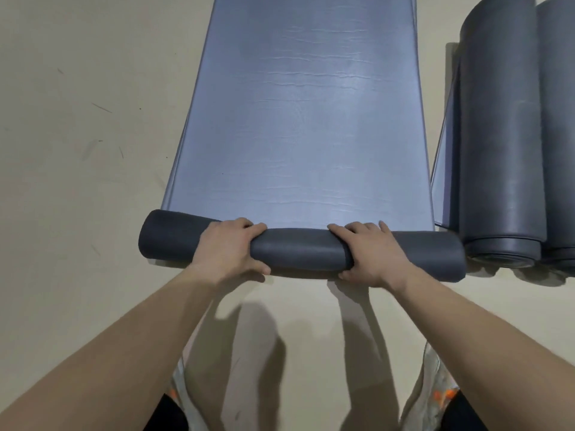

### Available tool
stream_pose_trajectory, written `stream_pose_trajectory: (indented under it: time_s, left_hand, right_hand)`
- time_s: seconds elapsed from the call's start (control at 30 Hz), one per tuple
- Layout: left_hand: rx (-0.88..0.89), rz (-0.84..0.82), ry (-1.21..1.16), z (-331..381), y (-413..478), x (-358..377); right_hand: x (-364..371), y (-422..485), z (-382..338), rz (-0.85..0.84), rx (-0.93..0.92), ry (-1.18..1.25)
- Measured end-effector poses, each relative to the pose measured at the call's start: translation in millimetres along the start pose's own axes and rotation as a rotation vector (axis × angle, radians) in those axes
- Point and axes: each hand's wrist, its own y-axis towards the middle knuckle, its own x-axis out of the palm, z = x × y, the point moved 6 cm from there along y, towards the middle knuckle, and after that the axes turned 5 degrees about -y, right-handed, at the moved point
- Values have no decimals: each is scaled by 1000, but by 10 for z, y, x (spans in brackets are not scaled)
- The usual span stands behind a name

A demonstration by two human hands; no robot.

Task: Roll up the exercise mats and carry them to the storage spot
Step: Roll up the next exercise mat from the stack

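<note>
A blue-grey exercise mat [305,113] lies flat on the floor and runs away from me. Its near end is wound into a dark grey roll [300,248] lying crosswise. My left hand [228,250] grips the roll left of its middle, fingers curled over the top and thumb on the near side. My right hand [370,251] grips it right of the middle in the same way. Both forearms reach in from the bottom of the view.
Two rolled dark grey mats [504,135] lie lengthwise at the right, close to the flat mat's edge, on top of another flat mat. Beige floor [87,135] spreads to the left. My shoes [435,390] stand on the floor below the roll.
</note>
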Motion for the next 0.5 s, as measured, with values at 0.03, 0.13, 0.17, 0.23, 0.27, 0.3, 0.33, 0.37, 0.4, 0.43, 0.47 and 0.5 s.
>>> stream_pose_trajectory:
  time_s: [0.03, 0.13, 0.17, 0.23, 0.27, 0.3, 0.33, 0.37, 0.4, 0.43, 0.47, 0.5]
  left_hand:
    - [-14, -30, 3, -10, 63, -71]
    - [-14, -137, 38, -2, 267, -263]
    - [-25, -171, 31, -7, 331, -299]
    - [-58, -146, 51, -19, 411, -366]
    - [-62, -47, 76, -19, 397, -374]
    - [-46, 99, 84, -7, 332, -344]
    - [-23, 225, 93, 5, 230, -273]
    - [-9, 282, 114, 7, 141, -178]
    - [-3, 275, 140, -7, 120, -78]
    - [-6, 245, 157, -40, 166, -16]
    - [-12, 226, 157, -71, 270, -19]
    - [-9, 215, 146, -93, 407, -70]
  right_hand:
    - [46, -98, -62, 117, 35, -82]
    - [138, -246, -131, 317, 98, -79]
    - [109, -185, -77, 286, 96, -50]
    - [4, 4, 42, 193, 38, -26]
    - [-56, 104, 105, 155, 7, -16]
    - [-139, 199, 165, 123, -20, -3]
    - [-217, 296, 215, 99, -48, 17]
    - [-278, 385, 245, 98, -68, 15]
    - [-323, 438, 242, 134, -74, -12]
    - [-359, 446, 212, 222, -60, -45]
    - [-382, 416, 170, 367, -37, -54]
    - [-381, 344, 118, 499, -5, -53]
